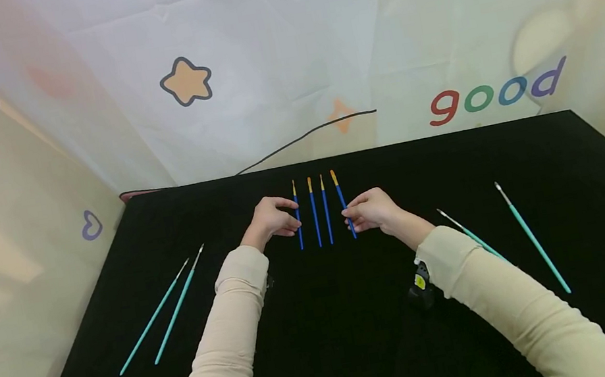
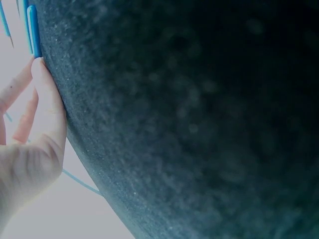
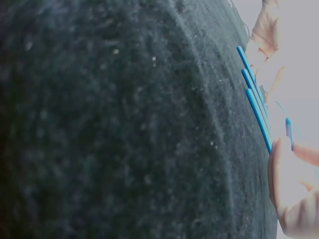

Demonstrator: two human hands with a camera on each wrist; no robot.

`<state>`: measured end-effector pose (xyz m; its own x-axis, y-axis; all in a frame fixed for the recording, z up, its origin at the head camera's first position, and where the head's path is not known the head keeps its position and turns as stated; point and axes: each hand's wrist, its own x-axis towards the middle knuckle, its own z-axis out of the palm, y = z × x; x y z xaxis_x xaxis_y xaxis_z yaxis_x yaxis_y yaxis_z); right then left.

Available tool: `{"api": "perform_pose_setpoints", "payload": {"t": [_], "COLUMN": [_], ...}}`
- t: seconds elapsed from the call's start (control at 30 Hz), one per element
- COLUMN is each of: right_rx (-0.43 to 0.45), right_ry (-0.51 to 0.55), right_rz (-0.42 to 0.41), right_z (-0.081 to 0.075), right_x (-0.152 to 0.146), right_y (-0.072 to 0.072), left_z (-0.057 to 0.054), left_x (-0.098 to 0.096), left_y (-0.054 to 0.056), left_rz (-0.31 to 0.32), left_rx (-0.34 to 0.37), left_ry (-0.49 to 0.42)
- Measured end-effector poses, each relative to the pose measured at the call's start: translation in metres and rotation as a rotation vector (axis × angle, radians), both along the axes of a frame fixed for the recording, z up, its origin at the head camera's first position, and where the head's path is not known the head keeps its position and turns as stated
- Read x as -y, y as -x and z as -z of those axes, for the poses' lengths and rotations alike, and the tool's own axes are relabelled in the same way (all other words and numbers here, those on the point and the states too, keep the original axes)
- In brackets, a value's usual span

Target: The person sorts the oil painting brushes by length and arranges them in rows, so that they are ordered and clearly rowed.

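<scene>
Four slim blue paintbrushes with orange-yellow tips stand in a row at the table's far middle in the head view. My left hand (image 1: 278, 216) pinches the leftmost blue paintbrush (image 1: 301, 238) between thumb and fingers; in the left wrist view the thumb and index fingertip meet at its shaft (image 2: 33, 30). My right hand (image 1: 372, 210) pinches the rightmost blue paintbrush (image 1: 341, 194), which leans slightly left at its tip. In the right wrist view this brush's end (image 3: 288, 128) sticks up from the fingers, apart from the others. Between my hands lie two more blue paintbrushes (image 1: 316, 216), roughly parallel.
Two turquoise paintbrushes (image 1: 178, 306) lie slanted on the black table (image 1: 331, 357) at the left. At the right lies another turquoise paintbrush (image 1: 536, 243); a further one (image 1: 475, 237) is partly hidden by my right sleeve. A printed cloth backdrop (image 1: 280, 52) rises behind the table.
</scene>
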<state>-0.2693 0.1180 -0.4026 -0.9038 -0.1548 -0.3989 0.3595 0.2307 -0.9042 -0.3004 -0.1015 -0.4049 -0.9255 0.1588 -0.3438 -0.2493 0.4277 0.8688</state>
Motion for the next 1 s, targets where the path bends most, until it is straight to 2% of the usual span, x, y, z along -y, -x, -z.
{"api": "perform_pose_setpoints", "payload": {"t": [0.4,0.67,1.0], "right_rx": [0.027,0.034,0.046], "right_ry": [-0.002,-0.002,-0.066], "right_rz": [0.041,0.060,0.073], "right_z": [0.001,0.006,0.009], "right_x": [0.003,0.004,0.005], "right_y": [0.005,0.007,0.012], "left_z": [0.002,0.002,0.001], "left_x": [0.001,0.000,-0.001], "left_y": [0.002,0.000,0.000], "left_rz": [0.000,-0.011,-0.017], "left_rx": [-0.004,-0.003,0.002], "left_ry": [-0.006,0.007,0.004]}}
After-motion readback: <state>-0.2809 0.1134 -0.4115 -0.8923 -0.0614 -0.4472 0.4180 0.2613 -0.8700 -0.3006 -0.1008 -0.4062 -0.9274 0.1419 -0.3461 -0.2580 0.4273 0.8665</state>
